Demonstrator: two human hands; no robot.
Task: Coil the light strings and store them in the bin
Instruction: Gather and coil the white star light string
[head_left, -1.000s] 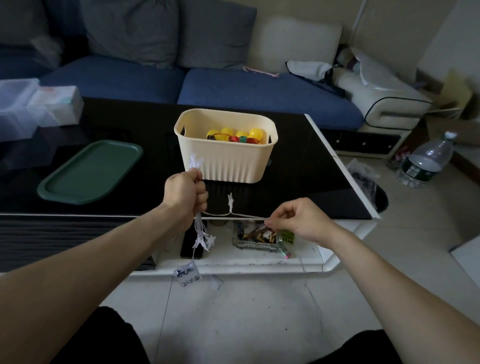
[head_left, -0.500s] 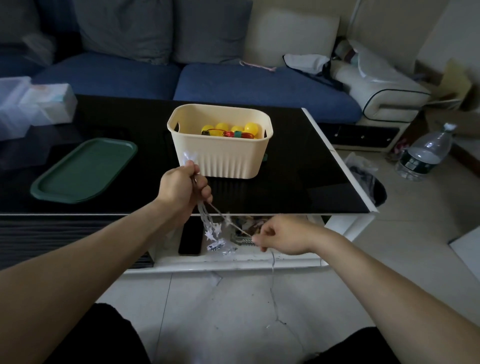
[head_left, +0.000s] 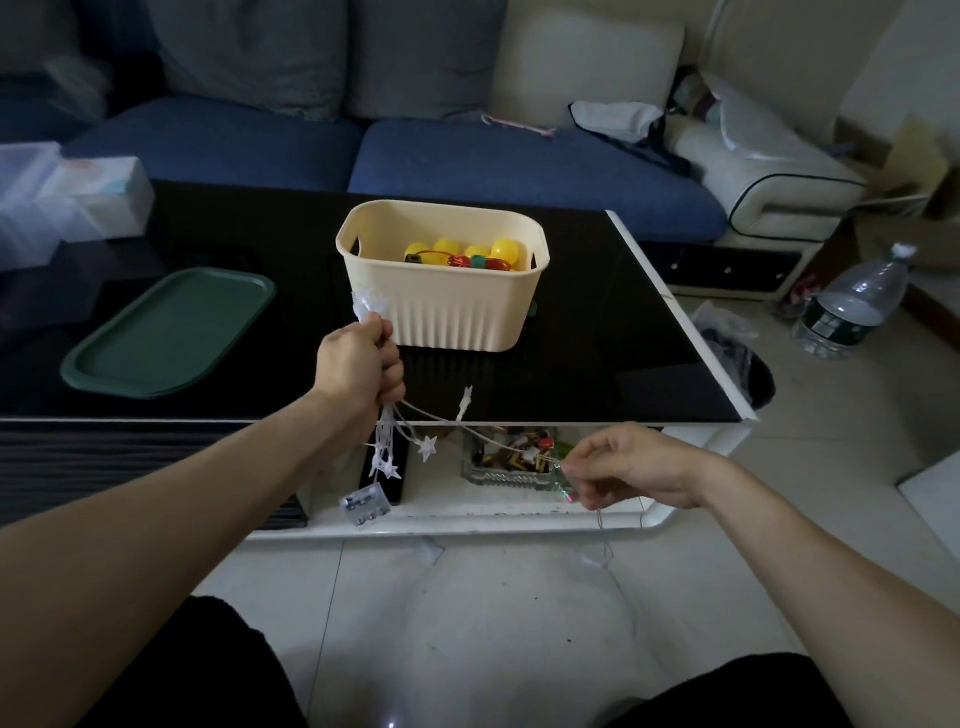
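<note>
Now, left to right: dark green oval plastic tray (head_left: 166, 332) sits on the glossy black glass coffee table (head_left: 597, 364), untouched, same place as half a second ago. Left hand (head_left: 361, 366) is fisted round the gathered loops of the white star-shaped light string (head_left: 428, 446), in front of the cream ribbed plastic bin (head_left: 457, 312) and just below its rim; star tips poke out above the fist, more loops and the clear plastic battery box (head_left: 365, 503) hang below it. The fist sits about where it was, slightly lower in frame. Main change is on the right: right hand (head_left: 631, 467), which was close under the fist half a second ago, has swung back out to the right and pinches the thin wire between thumb and fingertips, other fingers loosely curled. So a fresh span of string with two stars on it is stretched between the hands, over the table's lower shelf. Loose wire trails from the right hand down to the tiled floor (head_left: 467, 623). Judgement: another wrap is being fed, coiling is midway, tail on the floor not yet gathered. Bin already holds a yellow ball light string (head_left: 467, 252); the star string is not in it yet.
</note>
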